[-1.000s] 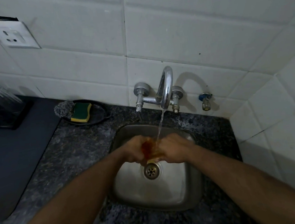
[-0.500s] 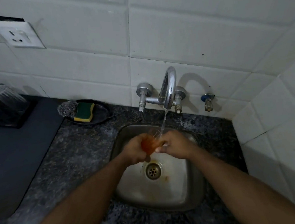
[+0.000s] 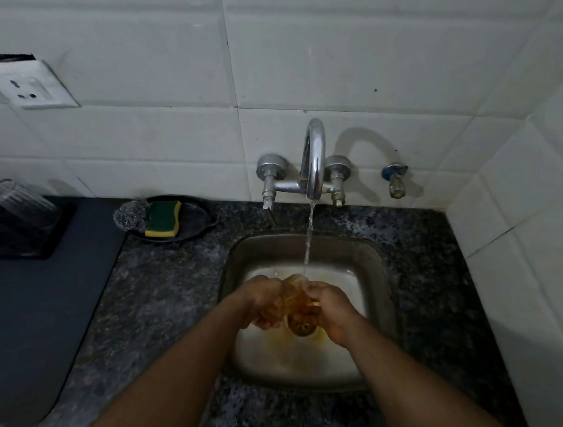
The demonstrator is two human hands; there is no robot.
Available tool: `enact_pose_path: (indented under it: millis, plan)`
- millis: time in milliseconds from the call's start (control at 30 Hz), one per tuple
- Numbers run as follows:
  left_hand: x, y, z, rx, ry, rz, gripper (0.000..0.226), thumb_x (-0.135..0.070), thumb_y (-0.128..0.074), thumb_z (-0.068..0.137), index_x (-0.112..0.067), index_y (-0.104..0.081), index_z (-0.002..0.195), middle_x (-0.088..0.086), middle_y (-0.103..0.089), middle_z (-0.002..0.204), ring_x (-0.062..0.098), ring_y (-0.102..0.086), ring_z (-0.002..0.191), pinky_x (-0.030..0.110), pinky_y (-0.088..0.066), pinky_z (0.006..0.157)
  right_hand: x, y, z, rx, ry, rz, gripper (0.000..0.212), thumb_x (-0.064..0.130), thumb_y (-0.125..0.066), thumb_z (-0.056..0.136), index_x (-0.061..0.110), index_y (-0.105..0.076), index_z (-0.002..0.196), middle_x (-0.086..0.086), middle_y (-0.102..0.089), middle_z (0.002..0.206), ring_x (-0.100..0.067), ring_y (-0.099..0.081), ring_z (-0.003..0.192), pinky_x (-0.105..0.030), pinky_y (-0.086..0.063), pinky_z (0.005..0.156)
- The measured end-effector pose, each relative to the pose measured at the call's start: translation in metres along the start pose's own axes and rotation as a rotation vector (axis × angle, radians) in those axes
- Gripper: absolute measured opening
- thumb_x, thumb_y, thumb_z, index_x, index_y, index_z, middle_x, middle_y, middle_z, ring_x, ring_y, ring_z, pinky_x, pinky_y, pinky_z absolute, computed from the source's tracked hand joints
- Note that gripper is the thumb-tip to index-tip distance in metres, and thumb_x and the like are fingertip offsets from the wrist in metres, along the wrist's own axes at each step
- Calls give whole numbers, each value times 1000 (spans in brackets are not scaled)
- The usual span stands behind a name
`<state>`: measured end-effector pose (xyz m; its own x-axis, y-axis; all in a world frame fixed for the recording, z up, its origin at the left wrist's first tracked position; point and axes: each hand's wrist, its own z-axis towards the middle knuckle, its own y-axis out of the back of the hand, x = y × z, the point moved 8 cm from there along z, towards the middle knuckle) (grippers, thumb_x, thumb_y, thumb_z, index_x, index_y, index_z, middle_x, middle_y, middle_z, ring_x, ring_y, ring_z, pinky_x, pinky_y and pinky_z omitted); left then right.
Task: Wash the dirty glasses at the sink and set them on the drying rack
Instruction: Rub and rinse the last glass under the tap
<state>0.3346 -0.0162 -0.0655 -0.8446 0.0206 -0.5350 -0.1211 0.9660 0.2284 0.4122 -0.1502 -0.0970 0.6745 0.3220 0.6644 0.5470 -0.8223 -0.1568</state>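
Observation:
Over the steel sink (image 3: 373,307) both my hands hold one clear glass (image 3: 296,300) with orange-brown liquid in it. My left hand (image 3: 264,303) grips it from the left and my right hand (image 3: 329,308) from the right. Water runs from the chrome tap (image 3: 315,162) onto the glass's top, and brownish liquid stains the basin around the drain. Far left, a black drying rack (image 3: 37,234) holds a clear ribbed glass (image 3: 13,199) upside down.
A black dish (image 3: 195,217) with a green-yellow sponge (image 3: 163,220) and a steel scrubber (image 3: 130,216) sits left of the tap. A dark mat (image 3: 37,319) covers the counter at left. White tiled walls close in behind and at right.
The glass has dropped a little lower over the drain and tipped, and brown liquid now stains the basin. Both hands stay on it under the running water.

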Motion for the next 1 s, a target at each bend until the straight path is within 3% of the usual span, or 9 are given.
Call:
enact_pose_path:
  millis: [133,367,467,533,633,733,800,900,1000]
  plan:
    - [-2,12,14,-83,-84,133,36,-26,-85,80,-7,-70,105,17,-76,95,26,-71,70,39,-60,59,35,6,-6,-20,193,-141,2,5,-69,96,3,-70,97,-17,-73,94,-27,-69,85,-35,-60,72]
    - [-28,13,25,-233,-419,205,68,-21,-94,43,-29,-70,106,-7,-77,97,19,-74,92,45,-64,79,101,-30,-47,-14,811,-1129,7,31,-80,88,29,-73,88,17,-68,87,-4,-60,88,-26,-49,75]
    - [-37,5,32,-116,-603,202,73,-15,-88,45,-31,-69,114,-8,-76,103,15,-74,98,45,-63,84,98,-33,-41,188,808,-1546,16,41,-74,89,29,-76,99,11,-73,103,-12,-65,96,-35,-53,81]
    - [-48,0,24,-144,-745,203,69,-13,-89,55,-25,-66,120,-8,-74,106,12,-72,100,42,-62,84,97,-25,-31,268,682,-1551,11,38,-72,92,27,-76,90,10,-74,95,-10,-67,87,-40,-56,80]
    - [-62,4,0,-415,-895,162,52,-32,-81,71,-25,-62,120,-10,-70,104,7,-68,94,37,-59,78,102,-31,-26,281,679,-1338,30,25,-71,96,26,-65,66,6,-66,68,-11,-63,66,-40,-54,70]
    - [-63,15,-14,-686,-870,187,38,-42,-69,74,-28,-63,108,-11,-69,98,8,-66,87,32,-56,72,106,-38,-29,250,669,-1147,25,24,-68,99,16,-72,76,0,-71,70,-14,-70,68,-39,-58,71]
    - [-66,17,-7,-517,-875,209,31,-34,-76,69,-29,-64,97,-10,-70,89,8,-68,80,34,-58,69,110,-41,-38,308,661,-1245,23,33,-64,101,16,-73,89,-1,-74,81,-13,-68,69,-39,-58,72]
    - [-57,1,3,85,-703,354,44,-5,-90,60,-31,-67,87,-10,-72,80,3,-71,72,30,-59,66,109,-49,-56,374,766,-1880,33,55,-62,98,24,-70,103,12,-61,89,-9,-52,73,-30,-44,69]
    - [-55,6,7,108,-709,306,52,-1,-96,58,-23,-70,97,-7,-72,91,-1,-70,77,21,-57,69,111,-54,-51,351,812,-1967,30,55,-59,99,28,-70,100,12,-59,90,-11,-55,78,-31,-41,69]
